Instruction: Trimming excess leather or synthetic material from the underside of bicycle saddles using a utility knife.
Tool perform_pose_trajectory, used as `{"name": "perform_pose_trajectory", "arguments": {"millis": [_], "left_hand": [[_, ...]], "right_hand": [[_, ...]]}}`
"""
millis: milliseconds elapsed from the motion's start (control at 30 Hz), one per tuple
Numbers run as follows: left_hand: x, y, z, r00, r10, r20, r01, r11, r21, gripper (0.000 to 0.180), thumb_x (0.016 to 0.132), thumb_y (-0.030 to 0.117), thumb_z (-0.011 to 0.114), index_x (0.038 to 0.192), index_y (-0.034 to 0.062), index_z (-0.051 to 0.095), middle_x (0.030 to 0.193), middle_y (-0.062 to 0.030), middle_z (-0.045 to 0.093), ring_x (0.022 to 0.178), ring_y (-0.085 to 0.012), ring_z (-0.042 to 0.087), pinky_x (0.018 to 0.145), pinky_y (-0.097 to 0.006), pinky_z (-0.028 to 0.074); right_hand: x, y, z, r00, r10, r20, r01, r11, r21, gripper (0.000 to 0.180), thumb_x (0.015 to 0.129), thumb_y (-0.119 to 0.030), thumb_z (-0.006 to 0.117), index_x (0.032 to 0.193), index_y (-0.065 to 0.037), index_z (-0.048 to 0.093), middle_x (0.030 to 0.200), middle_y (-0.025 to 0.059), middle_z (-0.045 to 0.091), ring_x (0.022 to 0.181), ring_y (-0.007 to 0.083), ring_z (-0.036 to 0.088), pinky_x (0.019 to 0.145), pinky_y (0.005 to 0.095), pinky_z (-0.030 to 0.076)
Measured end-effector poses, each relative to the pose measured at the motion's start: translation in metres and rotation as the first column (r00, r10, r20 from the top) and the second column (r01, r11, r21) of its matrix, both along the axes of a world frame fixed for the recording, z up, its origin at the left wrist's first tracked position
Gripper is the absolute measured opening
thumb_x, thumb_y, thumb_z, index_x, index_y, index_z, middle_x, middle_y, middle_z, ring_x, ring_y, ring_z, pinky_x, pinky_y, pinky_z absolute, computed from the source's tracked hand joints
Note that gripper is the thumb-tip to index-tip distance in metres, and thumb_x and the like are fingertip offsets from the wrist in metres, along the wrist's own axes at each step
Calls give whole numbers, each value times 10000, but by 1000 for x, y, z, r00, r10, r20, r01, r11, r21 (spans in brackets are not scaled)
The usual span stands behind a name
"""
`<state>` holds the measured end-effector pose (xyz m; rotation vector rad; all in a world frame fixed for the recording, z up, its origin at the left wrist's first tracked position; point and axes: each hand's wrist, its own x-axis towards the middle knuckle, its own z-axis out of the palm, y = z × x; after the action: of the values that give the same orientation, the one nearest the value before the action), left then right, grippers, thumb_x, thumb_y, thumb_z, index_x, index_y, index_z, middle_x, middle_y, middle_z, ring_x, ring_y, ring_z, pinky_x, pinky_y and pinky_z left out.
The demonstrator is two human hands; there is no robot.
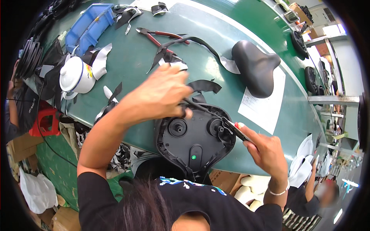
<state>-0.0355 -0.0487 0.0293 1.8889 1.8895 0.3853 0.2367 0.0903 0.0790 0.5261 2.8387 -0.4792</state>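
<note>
An upturned black bicycle saddle (181,144) lies at the table's near edge, its plastic underside facing up. My left hand (163,94), slightly blurred, is closed above its far left rim and grips a narrow black strip of cover material (204,107) that runs along the saddle's far edge. My right hand (264,148) is closed around a slim dark-handled knife (239,133) with its thumb along the top. The blade tip meets the saddle's far right rim, close to the strip. Just beyond the saddle lies a curved black offcut (206,85).
Another black saddle (254,67) rests right side up on a printed sheet (266,104). Red-handled pliers (162,38) lie beyond my left hand. At left stand a white lidded enamel mug (77,75) and a blue bin (88,29), among scraps. Other people are at both sides.
</note>
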Motion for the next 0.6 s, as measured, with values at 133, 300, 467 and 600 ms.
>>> {"name": "perform_pose_trajectory", "arguments": {"millis": [133,300,467,600], "left_hand": [[37,34,-18,447,-337,829,257,936,242,211,854,217,657,838,17,594,914,-69,631,952,-222,550,836,-352,412],[36,64,12,298,29,954,-582,798,157,221,977,198,468,841,55,567,618,43,430,492,-53,371,464,-209,289],[16,63,51,340,-249,907,-843,347,411,152,927,138,530,806,48,553,595,28,406,487,-80,368,473,-232,299],[-49,-28,66,593,795,-131,178,30,984,180,728,11,601,908,10,602,664,-48,570,624,-191,586,623,-300,483]], "right_hand": [[7,9,-16,997,31,-75,-42,989,-142,525,791,-64,628,1299,-153,530,680,100,583,552,275,558,505,361,420],[45,-25,-22,998,12,-56,-6,994,110,562,789,-92,644,1327,-177,505,621,77,517,494,252,531,451,359,388],[76,-78,-43,892,-414,-181,373,901,-222,499,845,-88,627,1327,-117,497,678,120,577,512,240,580,469,331,430],[77,-123,-52,677,-732,-77,515,546,-661,499,891,-81,590,1364,-79,430,765,122,654,538,165,607,519,257,463]]}}
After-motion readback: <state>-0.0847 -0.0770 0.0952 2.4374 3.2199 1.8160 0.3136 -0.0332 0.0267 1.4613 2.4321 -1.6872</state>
